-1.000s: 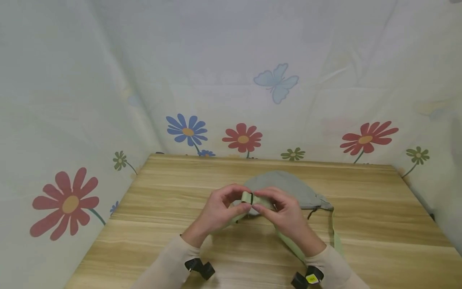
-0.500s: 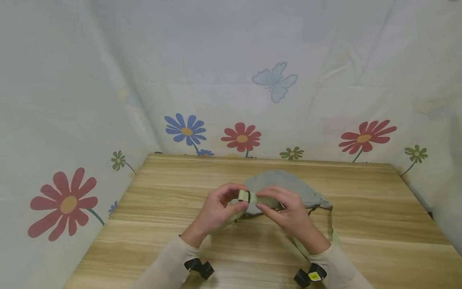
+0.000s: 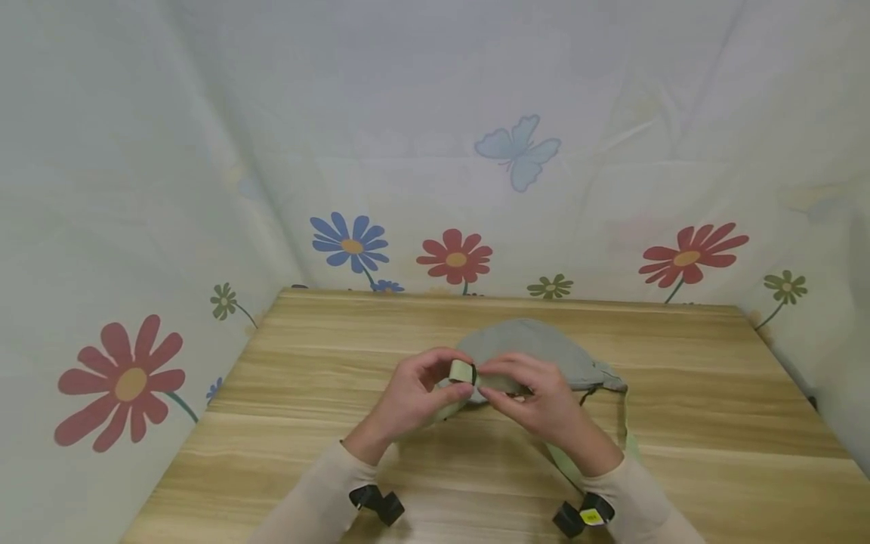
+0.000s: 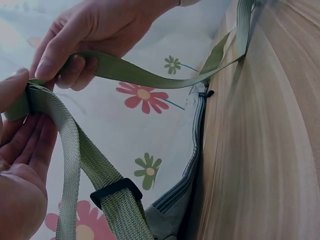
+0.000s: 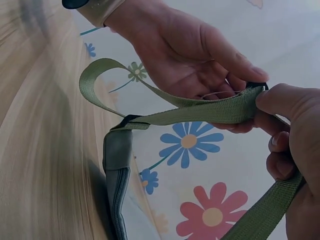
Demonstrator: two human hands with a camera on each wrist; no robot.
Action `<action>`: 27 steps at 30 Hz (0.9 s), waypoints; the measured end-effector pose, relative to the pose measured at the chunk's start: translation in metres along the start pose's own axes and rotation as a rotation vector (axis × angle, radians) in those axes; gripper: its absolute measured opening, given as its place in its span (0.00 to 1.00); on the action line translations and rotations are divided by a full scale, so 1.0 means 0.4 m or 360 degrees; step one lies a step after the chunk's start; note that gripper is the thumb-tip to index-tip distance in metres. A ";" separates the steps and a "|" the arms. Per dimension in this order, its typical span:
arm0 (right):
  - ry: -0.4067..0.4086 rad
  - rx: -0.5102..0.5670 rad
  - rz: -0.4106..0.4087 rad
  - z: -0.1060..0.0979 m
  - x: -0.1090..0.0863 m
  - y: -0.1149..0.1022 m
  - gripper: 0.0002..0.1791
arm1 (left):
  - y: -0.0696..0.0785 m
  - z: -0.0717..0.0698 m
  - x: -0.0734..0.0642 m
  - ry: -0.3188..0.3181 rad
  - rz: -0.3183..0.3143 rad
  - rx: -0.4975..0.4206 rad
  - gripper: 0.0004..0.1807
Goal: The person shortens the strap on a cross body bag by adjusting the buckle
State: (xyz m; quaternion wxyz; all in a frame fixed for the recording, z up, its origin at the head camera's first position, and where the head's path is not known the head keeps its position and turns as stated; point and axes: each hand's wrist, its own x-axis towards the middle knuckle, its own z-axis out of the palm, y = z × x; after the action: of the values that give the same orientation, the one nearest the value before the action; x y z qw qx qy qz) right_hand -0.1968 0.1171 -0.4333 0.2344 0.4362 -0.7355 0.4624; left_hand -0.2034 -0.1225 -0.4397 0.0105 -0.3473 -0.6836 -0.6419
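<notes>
A grey waist bag [image 3: 533, 344] with a zipper [image 4: 172, 197] lies on the table behind both hands. Its pale green webbing strap [image 4: 135, 75] is raised in front of it. My left hand [image 3: 413, 394] pinches a folded loop of strap [image 3: 461, 371] beside a small black buckle [image 3: 474, 374]. Just right of that buckle, the thumb and fingers of my right hand [image 3: 540, 391] pinch the strap. In the left wrist view a second black piece, a slider [image 4: 117, 192], sits lower on the strap. The fingers partly hide the buckle.
The wood-grain table [image 3: 326, 332] extends around the bag. Strap hangs down by the right forearm [image 3: 564, 462] and at the bag's right end [image 3: 628, 423]. A pale cloth backdrop [image 3: 408, 98] with printed flowers stands behind and at the sides.
My right hand shifted slightly right along the strap, then back a little toward the buckle. The strap loop at my left fingers looks somewhat larger. The bag stays in place.
</notes>
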 end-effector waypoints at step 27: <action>0.0143 0.0184 0.0166 0.013 -0.010 -0.006 0.23 | 0.000 -0.017 0.000 0.0053 0.0050 0.0025 0.16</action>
State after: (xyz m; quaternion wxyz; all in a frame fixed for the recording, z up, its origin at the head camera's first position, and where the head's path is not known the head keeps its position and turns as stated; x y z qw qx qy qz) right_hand -0.1926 0.1136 -0.4376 0.2171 0.3888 -0.7180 0.5349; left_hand -0.2063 -0.1284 -0.4383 0.0346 -0.3471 -0.6827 -0.6420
